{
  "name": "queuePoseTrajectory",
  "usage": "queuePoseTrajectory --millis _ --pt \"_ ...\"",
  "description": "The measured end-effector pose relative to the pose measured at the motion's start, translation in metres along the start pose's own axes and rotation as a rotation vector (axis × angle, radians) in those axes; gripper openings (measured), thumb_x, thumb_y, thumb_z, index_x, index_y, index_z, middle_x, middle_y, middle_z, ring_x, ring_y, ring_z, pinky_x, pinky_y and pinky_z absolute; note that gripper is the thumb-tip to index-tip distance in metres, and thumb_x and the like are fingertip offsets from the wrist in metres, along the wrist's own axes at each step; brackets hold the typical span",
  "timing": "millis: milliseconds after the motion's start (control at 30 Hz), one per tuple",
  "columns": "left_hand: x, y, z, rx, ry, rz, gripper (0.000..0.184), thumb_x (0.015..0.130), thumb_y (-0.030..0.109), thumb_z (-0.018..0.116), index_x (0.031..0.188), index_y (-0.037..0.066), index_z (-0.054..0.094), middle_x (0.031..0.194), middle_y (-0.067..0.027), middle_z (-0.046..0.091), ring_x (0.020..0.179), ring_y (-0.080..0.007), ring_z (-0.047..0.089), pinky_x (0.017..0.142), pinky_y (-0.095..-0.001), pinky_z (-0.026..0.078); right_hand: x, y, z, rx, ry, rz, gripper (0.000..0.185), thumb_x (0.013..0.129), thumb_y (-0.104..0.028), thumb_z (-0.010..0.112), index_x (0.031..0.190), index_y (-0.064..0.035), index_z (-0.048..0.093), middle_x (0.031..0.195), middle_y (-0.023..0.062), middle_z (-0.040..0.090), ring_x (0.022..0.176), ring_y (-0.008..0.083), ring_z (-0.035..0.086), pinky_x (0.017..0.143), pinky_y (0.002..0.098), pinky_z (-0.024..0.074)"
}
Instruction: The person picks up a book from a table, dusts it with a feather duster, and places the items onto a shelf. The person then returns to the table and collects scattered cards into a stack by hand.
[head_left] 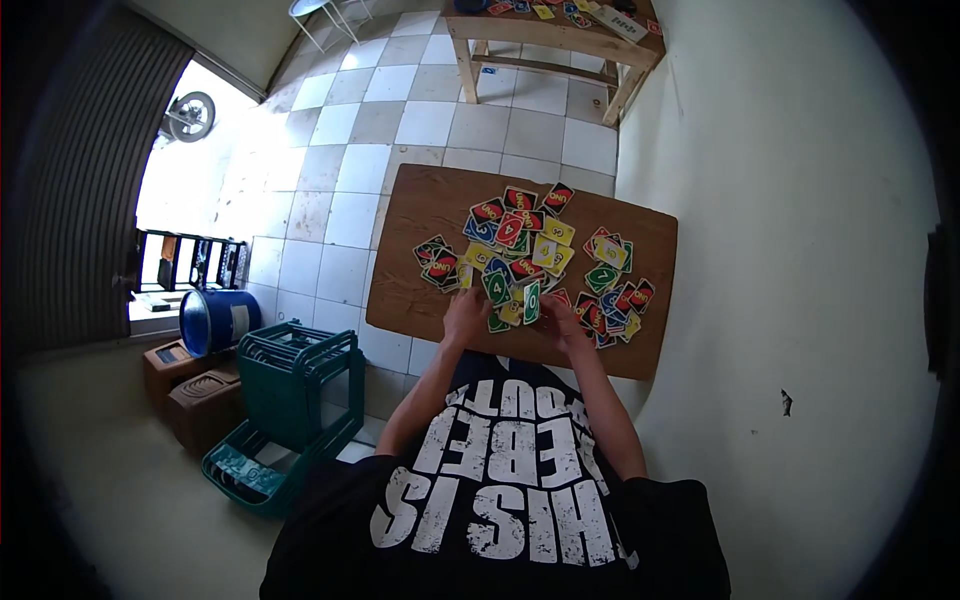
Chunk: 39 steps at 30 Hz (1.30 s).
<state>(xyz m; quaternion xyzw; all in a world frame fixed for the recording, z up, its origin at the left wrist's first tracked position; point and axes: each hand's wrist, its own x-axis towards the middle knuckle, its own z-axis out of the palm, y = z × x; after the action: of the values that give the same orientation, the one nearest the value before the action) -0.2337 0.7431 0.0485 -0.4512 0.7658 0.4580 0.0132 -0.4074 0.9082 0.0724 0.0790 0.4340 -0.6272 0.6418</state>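
Loose UNO cards [520, 228] lie in a spread heap on a brown wooden table [420, 200], some face up and others showing black-and-red backs. My left hand [465, 318] is at the heap's near left edge, fingers curled beside a green 4 card [496, 288]; what they grip is hidden. My right hand [560, 322] has its fingers closed at a green 0 card [532, 303], which stands tilted up from the pile. Small groups of cards lie apart: one at the left [437, 262], one at the upper right [608, 252] and one at the lower right [618, 312].
A white wall [760, 250] runs close along the right. Stacked green plastic chairs [300, 385], a blue drum [220, 322] and brown boxes [205, 405] stand at the left. Beyond the tiled floor [420, 120], another wooden table [555, 35] holds more cards.
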Motion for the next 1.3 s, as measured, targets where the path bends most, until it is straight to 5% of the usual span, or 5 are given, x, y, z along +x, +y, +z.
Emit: queuePoseTrajectory --millis 133,333,733,933,1300 --pt "0.024 -0.012 0.020 0.095 -0.049 -0.314 0.048 0.081 0.046 0.071 0.103 0.005 0.063 0.104 -0.0153 0.067 0.099 -0.0345 0.065 0.083 -0.0485 0.050 0.014 0.005 -0.013 0.035 0.140 -0.019 0.034 0.088 -0.032 0.068 0.113 -0.0095 0.062 0.105 0.0039 0.067 0.095 0.0182 0.064 0.091 0.0367 0.0508" --pt "0.046 0.011 0.034 0.252 0.020 -0.457 0.048 0.078 0.047 0.074 0.102 0.006 0.063 0.105 -0.0152 0.068 0.101 -0.0338 0.065 0.080 -0.0499 0.051 0.005 0.027 -0.011 0.139 0.210 -0.070 0.034 0.088 -0.031 0.068 0.112 -0.0081 0.063 0.103 0.0063 0.068 0.093 0.0209 0.066 0.089 0.0388 0.0523" --pt "0.058 0.000 0.012 0.005 -0.012 -0.313 0.035 0.078 0.033 0.076 0.102 0.009 0.071 0.096 -0.0159 0.071 0.094 -0.0364 0.067 0.080 -0.0460 0.052 -0.009 0.007 -0.028 0.162 0.147 -0.067 0.027 0.088 -0.027 0.069 0.107 -0.0090 0.064 0.097 0.0051 0.068 0.088 0.0175 0.066 0.080 0.0354 0.0556" --pt "0.051 -0.021 0.004 -0.001 0.255 -0.157 0.029 0.078 0.026 0.076 0.096 0.004 0.071 0.093 -0.0174 0.071 0.092 -0.0365 0.066 0.080 -0.0444 0.051 -0.003 -0.005 -0.017 0.064 0.045 -0.031 0.032 0.087 -0.032 0.069 0.109 -0.0093 0.064 0.102 0.0052 0.067 0.092 0.0172 0.064 0.087 0.0354 0.0528" --pt "0.009 0.022 -0.022 -0.341 -0.009 -0.094 0.033 0.086 0.027 0.073 0.098 -0.003 0.072 0.082 -0.0072 0.072 0.075 -0.0103 0.065 0.068 -0.0279 0.050 -0.011 -0.025 -0.005 0.017 -0.147 -0.080 0.041 0.090 -0.036 0.064 0.119 -0.0064 0.060 0.111 0.0087 0.065 0.101 0.0190 0.062 0.093 0.0368 0.0502"
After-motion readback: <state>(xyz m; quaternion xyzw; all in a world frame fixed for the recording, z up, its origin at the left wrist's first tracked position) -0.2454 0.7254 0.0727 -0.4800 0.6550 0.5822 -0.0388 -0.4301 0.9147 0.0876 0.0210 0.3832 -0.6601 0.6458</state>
